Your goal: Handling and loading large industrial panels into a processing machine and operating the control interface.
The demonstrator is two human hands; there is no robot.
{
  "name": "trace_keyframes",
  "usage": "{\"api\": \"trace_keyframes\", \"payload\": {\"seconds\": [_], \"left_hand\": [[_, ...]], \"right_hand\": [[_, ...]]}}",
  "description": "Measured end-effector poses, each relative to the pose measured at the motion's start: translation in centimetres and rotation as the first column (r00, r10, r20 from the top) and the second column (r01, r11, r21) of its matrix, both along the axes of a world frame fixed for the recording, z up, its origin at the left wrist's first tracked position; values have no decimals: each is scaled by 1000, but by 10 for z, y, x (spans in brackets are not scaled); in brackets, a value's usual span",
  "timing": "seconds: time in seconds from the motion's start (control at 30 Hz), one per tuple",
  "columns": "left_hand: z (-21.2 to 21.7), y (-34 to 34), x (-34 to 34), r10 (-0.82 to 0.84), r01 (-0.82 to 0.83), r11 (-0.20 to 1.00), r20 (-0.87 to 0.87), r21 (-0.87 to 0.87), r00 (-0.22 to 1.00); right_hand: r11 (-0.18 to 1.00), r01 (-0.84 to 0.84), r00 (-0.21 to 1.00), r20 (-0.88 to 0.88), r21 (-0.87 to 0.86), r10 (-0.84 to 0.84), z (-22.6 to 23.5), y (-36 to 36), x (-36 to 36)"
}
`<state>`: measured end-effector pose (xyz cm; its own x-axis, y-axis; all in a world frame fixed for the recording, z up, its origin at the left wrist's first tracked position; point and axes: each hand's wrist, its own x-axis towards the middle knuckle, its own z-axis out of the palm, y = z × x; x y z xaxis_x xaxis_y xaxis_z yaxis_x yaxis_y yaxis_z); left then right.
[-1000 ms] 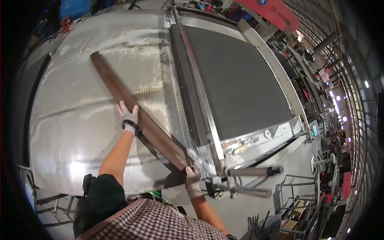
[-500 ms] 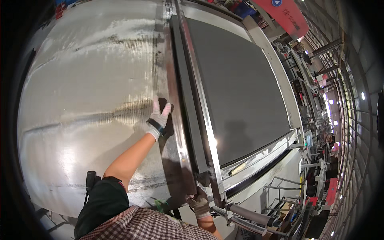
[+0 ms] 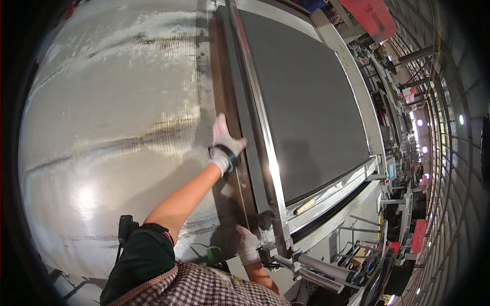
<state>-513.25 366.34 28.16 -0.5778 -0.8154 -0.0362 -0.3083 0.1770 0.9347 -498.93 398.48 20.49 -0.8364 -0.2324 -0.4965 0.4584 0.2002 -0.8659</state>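
My left hand [image 3: 228,142], in a pale glove with a dark band around the wrist, lies against a long brown-and-metal bar [image 3: 224,76]. Its fingers are stretched and the thumb points out across the bar. Close to the bar's lower end is my right hand [image 3: 247,245], also gloved, with its fingers extended upward; part of it is in shadow. To the left of the bar spreads a large, shiny metal sheet surface [image 3: 117,117] with stained streaks. On the right, beyond a bright metal rail [image 3: 255,112], lies a flat dark grey panel [image 3: 311,102].
A pale frame [image 3: 352,81] borders the panel's far side. Rollers [image 3: 326,268] sit below the rail's near end. A small light-coloured stick [image 3: 305,206] lies on the near ledge. Machinery and a red panel [image 3: 370,19] stand farther right.
My left hand has moved right from the metal sheet onto the bar. My right hand has risen slightly and its fingers have straightened at the bar's lower end. The view has shifted slightly.
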Motion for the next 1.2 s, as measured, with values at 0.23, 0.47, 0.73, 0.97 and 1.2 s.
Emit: {"api": "trace_keyframes", "payload": {"seconds": [0.23,0.47,0.73,0.97,1.2], "left_hand": [[-45,-99,6,238,-209,968,-242,140,941],[-22,1,-8,68,-66,997,58,-43,996],[-13,9,10,-39,39,998,1,43,999],[2,40,64,-39,41,996,-32,84,999],[-48,103,141,105,-77,987,-200,142,974]], "right_hand": [[995,18,979,-199,-93,-37,26,-107,-19],[799,-269,916,-114,537,386,73,-39,7],[959,260,951,202,-112,-234,52,-31,28],[948,-278,957,37,-152,287,91,32,54],[805,-540,782,206,-247,588,114,211,59]]}}
